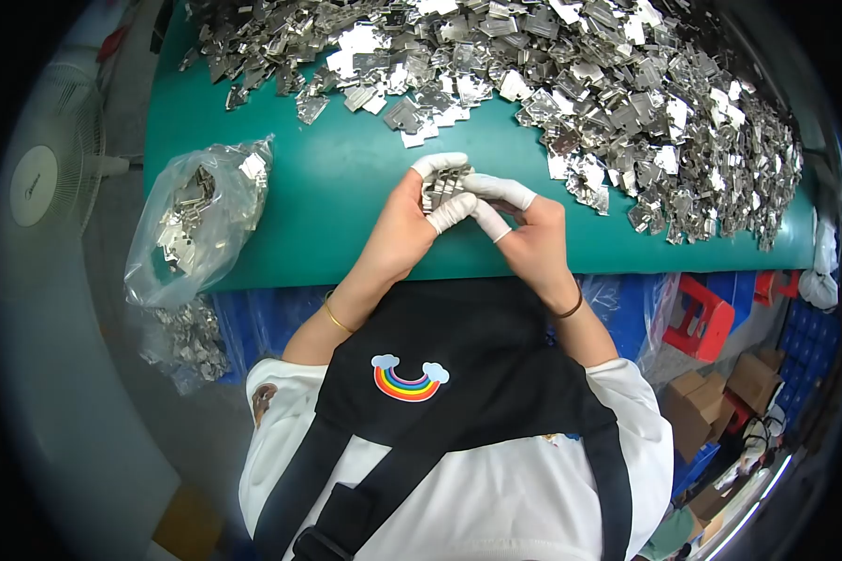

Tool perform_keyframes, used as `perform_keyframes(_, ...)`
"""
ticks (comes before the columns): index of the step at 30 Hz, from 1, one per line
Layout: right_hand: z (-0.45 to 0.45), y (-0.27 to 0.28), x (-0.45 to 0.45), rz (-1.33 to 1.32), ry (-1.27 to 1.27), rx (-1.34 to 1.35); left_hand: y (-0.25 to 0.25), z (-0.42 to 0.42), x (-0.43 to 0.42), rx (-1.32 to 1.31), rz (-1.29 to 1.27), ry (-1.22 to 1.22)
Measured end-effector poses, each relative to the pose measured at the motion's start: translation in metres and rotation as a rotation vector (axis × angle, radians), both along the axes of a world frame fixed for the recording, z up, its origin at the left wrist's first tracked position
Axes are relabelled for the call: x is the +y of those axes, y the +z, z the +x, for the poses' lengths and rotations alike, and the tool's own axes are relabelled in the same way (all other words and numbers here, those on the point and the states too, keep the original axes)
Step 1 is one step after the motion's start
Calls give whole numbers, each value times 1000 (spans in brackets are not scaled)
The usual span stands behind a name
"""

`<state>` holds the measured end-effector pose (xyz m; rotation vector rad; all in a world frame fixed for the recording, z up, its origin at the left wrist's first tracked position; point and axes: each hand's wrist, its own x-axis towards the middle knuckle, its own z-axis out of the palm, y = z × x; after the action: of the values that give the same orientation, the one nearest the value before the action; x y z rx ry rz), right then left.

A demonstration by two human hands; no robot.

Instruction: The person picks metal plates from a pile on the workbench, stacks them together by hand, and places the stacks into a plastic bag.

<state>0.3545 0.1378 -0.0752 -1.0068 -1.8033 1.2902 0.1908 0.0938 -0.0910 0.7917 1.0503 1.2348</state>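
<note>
Between my hands is a small stack of shiny stamped metal pieces (pixel 446 189), held just above the green tabletop. My left hand (pixel 410 222) closes around the stack from the left, its thumb and forefinger in white finger cots. From the right, my right hand (pixel 531 226) pinches the edge of the same stack with white-covered fingertips. Its inner fingertips partly hide the pieces. Beyond both hands, a large heap of similar loose metal pieces (pixel 627 103) spreads over the table.
A clear plastic bag (pixel 210 224) with metal pieces lies at the left of the green table (pixel 327 178). Another bag of pieces (pixel 192 341) sits below it. A white fan (pixel 51 178) stands at far left. Red stools (pixel 700 318) and cardboard boxes (pixel 697 407) are at right.
</note>
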Motion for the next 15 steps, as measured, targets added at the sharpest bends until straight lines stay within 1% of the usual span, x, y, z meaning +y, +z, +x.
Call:
perform_keyframes(1,3,3,5,108,-13,-74,-5,0,1,-84,-23,-6)
perform_keyframes(2,9,9,14,217,-25,-149,-5,-1,1,-86,-20,-10)
perform_keyframes(3,15,12,22,270,-160,-275,0,-2,0,-242,-67,-9)
perform_keyframes(4,22,7,36,473,-292,-333,4,-3,0,-396,-116,-6)
perform_keyframes(5,32,11,50,712,-314,-494,7,-5,0,-390,-131,-18)
perform_keyframes(6,41,11,61,799,-287,-637,5,-8,0,-389,-129,-19)
perform_keyframes(7,46,11,65,810,-266,-727,2,-11,1,-459,-141,-33)
perform_keyframes(8,51,7,69,811,-270,-728,0,-12,1,-529,-154,-50)
perform_keyframes(10,57,-3,75,910,-189,-705,-2,-14,2,-537,-145,-64)
perform_keyframes(11,57,-6,76,939,-213,-588,-2,-15,2,-545,-137,-71)
perform_keyframes(13,51,1,64,530,-328,-469,3,-13,2,-539,-139,-36)
perform_keyframes(14,44,12,55,163,-365,-263,5,-10,3,-533,-136,-5)
perform_keyframes(15,44,8,54,-122,-290,27,5,-8,3,-533,-138,-6)
